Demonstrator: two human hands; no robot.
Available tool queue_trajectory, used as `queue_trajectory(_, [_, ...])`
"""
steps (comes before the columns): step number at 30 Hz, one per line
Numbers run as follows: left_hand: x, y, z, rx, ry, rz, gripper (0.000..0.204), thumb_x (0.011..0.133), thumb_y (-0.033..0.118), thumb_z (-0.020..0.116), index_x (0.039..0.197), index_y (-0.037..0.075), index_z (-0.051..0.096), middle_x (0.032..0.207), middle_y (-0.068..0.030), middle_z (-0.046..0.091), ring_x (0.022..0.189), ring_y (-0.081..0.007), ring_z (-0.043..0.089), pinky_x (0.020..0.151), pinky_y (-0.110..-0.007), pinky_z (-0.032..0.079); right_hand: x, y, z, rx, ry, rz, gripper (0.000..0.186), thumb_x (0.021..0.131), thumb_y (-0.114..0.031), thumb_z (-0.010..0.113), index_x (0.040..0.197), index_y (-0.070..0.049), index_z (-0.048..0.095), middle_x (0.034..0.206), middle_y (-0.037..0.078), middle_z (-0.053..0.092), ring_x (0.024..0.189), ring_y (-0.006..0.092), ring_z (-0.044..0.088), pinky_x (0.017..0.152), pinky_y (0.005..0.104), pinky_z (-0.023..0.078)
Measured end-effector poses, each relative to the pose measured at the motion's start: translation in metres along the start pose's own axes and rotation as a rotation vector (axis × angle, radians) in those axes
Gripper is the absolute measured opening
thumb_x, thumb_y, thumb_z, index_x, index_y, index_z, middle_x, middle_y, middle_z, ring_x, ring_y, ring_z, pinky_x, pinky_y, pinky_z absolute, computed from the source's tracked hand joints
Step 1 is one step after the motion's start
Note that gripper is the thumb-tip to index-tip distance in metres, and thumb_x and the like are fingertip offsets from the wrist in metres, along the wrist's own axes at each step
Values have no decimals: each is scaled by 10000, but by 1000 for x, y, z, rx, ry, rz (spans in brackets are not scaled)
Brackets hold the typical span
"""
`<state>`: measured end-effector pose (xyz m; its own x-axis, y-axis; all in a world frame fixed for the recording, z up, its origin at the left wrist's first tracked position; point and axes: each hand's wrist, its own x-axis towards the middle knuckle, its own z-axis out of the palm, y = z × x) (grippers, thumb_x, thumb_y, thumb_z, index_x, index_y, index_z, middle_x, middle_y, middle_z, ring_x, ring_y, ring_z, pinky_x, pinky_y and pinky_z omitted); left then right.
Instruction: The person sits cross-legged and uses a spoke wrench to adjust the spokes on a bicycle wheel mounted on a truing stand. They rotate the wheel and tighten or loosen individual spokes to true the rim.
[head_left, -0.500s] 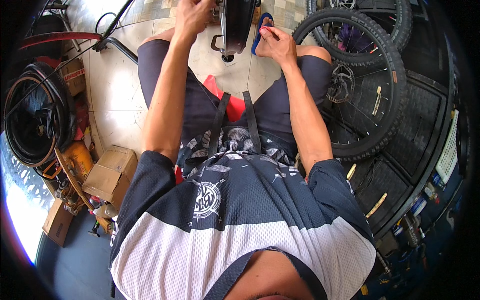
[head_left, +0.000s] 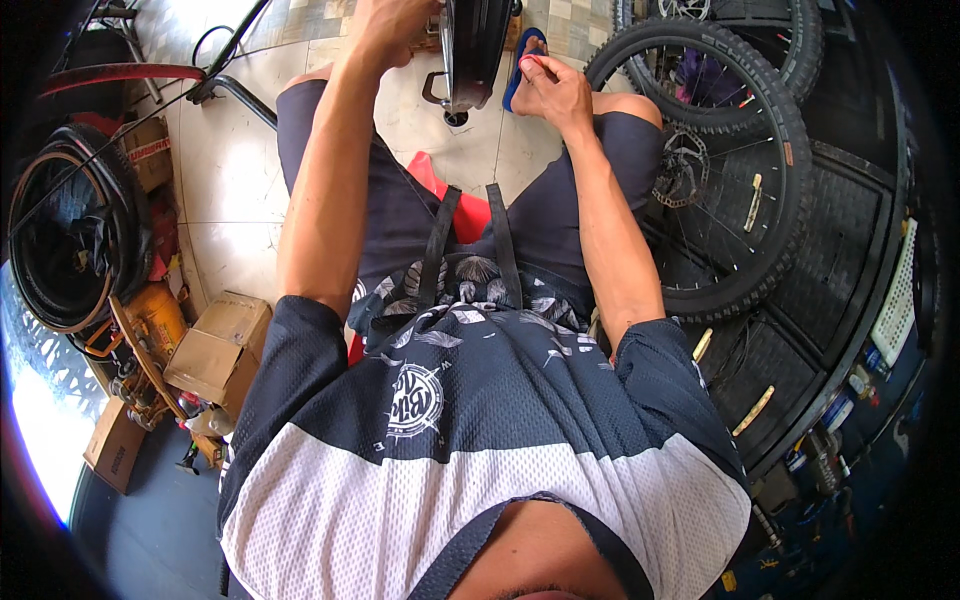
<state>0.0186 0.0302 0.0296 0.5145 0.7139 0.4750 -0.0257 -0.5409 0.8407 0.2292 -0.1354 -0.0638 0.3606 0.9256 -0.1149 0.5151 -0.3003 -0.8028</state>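
Observation:
Between my knees stands a long, dark bicycle part (head_left: 474, 50), perhaps a frame or fork, with a metal loop (head_left: 431, 88) at its left side and a round black end (head_left: 456, 118) at the bottom. My left hand (head_left: 393, 28) is beside its upper left, partly cut off by the picture's top edge; its fingertips are hidden, so its grip does not show. To the right of the part, my right hand (head_left: 560, 98) is closed in a pinch on a small red object (head_left: 531, 61), too small to name. That hand is apart from the dark part.
Wheels with knobbly tyres (head_left: 795, 190) lean at my right, by a black cabinet (head_left: 840, 210). At left are more tyres (head_left: 62, 235), a cardboard box (head_left: 218, 345) and a black stand leg (head_left: 245, 97). Tools (head_left: 825, 465) lie at lower right. My foot wears a blue sandal (head_left: 512, 88).
My left hand and forearm have shifted slightly up and forward along the dark part. My right hand stays nearly still with the red object.

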Motion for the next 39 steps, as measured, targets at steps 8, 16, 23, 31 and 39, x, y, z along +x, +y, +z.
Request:
queue_trajectory(8, [29, 53, -8, -191, 179, -518, 278, 957, 244, 632, 930, -29, 679, 711, -5, 647, 595, -46, 572, 501, -200, 445, 0, 2, -1, -28, 10, 9, 423, 888, -473, 661, 1034, -84, 739, 859, 138, 722, 813, 287, 689, 735, 376, 515])
queue_trajectory(16, [-9, 25, 1, -544, 93, -778, 226, 940, 247, 672, 877, 30, 673, 669, 3, 637, 549, -66, 600, 409, -208, 425, 2, 6, 2, -19, -1, -10, 432, 892, -494, 648, 1034, -97, 740, 877, 146, 722, 835, 304, 689, 740, 388, 515])
queue_trajectory(23, [-47, 11, 16, -206, 134, -845, 241, 891, 174, 689, 1058, -1, 697, 884, -52, 700, 746, -105, 657, 678, -266, 545, 1, 7, 1, -35, 4, -7, 440, 891, -497, 644, 1045, -96, 741, 880, 141, 724, 834, 293, 690, 739, 384, 519])
queue_trajectory(31, [-43, 21, 17, -103, 127, -796, 242, 841, 143, 729, 1014, -25, 705, 865, -55, 700, 739, -115, 656, 679, -282, 541, 0, 6, 0, -6, -1, -2, 431, 882, -483, 666, 1041, -90, 745, 871, 136, 726, 822, 274, 693, 730, 368, 519])
queue_trajectory(39, [-48, 11, 17, -87, 142, -800, 235, 843, 149, 736, 1015, -10, 710, 879, -49, 707, 762, -115, 650, 698, -285, 530, 1, 8, 1, 28, -8, -10, 429, 887, -476, 666, 1034, -81, 745, 849, 114, 727, 802, 256, 689, 723, 363, 516])
